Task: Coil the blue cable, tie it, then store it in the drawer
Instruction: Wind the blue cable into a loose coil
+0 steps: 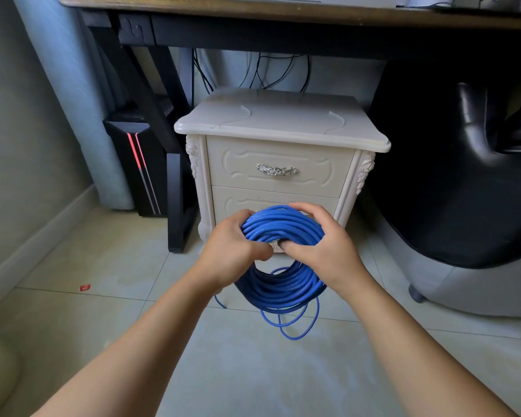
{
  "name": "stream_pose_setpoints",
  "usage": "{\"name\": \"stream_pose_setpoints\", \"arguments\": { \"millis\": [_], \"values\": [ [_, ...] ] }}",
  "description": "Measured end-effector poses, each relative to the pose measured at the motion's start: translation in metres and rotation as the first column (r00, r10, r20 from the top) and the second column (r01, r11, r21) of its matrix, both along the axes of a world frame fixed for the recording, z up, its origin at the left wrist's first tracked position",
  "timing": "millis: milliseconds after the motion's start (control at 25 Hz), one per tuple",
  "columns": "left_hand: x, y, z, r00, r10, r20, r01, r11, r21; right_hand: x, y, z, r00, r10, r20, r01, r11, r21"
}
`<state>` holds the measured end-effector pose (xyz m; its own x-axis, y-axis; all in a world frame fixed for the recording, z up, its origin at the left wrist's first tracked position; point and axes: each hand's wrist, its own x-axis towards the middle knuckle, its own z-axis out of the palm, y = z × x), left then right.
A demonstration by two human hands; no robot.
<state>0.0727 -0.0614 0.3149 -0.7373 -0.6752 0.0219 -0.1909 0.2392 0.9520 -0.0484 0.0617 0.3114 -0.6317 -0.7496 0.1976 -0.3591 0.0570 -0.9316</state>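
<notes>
From the head view, the blue cable (283,230) is mostly wound into a thick coil that I hold up between both hands. My left hand (232,248) grips the coil's left side with fingers curled round the strands, and my right hand (322,245) wraps its right side, thumb pressing at the middle where my two thumbs nearly meet. Something small and pale sits between the thumbs; whether it is a tie or a plug I cannot tell. I judge the coiling nearly done but not tidy: a few loose loops (289,323) hang slack below my hands, and a stray end trails under my left wrist. Tying looks underway at most, and storing is left, since the top drawer (275,167) of the white nightstand beyond my hands is closed, its silver handle (276,170) untouched. A small red scrap (85,287) lies on the floor far left of my left hand; its print is unreadable, and I see no legible writing elsewhere.
</notes>
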Motion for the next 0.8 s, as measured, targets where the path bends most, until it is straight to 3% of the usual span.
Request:
{"name": "stream_pose_setpoints", "arguments": {
  "millis": [80, 160, 240, 360, 480, 600, 800],
  "values": [
    [-0.002, -0.001, 0.001, 0.995, 0.066, -0.078, -0.052, 0.984, 0.171, -0.001, -0.001, -0.003, 0.975, -0.001, 0.220, 0.026, 0.993, -0.114],
    [-0.004, -0.001, 0.002, 0.979, 0.147, -0.142, -0.088, 0.929, 0.359, 0.005, -0.003, -0.008, 0.894, 0.014, 0.448, 0.084, 0.977, -0.197],
    [-0.004, 0.000, 0.000, 0.959, 0.223, -0.178, -0.110, 0.865, 0.489, 0.013, -0.007, -0.016, 0.854, -0.011, 0.521, 0.133, 0.971, -0.198],
    [-0.004, 0.007, -0.004, 0.942, 0.266, -0.207, -0.116, 0.832, 0.543, 0.021, -0.008, -0.022, 0.844, -0.065, 0.532, 0.182, 0.969, -0.169],
    [-0.004, 0.009, -0.008, 0.963, 0.184, -0.196, -0.053, 0.845, 0.532, 0.018, -0.006, -0.022, 0.849, -0.144, 0.509, 0.241, 0.962, -0.130],
    [-0.001, 0.000, -0.005, 0.994, 0.049, -0.096, -0.002, 0.899, 0.439, 0.009, -0.004, -0.016, 0.880, -0.172, 0.443, 0.236, 0.967, -0.092],
    [0.006, -0.008, 0.004, 0.999, -0.034, -0.007, 0.034, 0.999, -0.002, 0.003, 0.000, -0.001, 0.998, -0.043, -0.034, 0.044, 0.999, 0.031]
  ]
}}
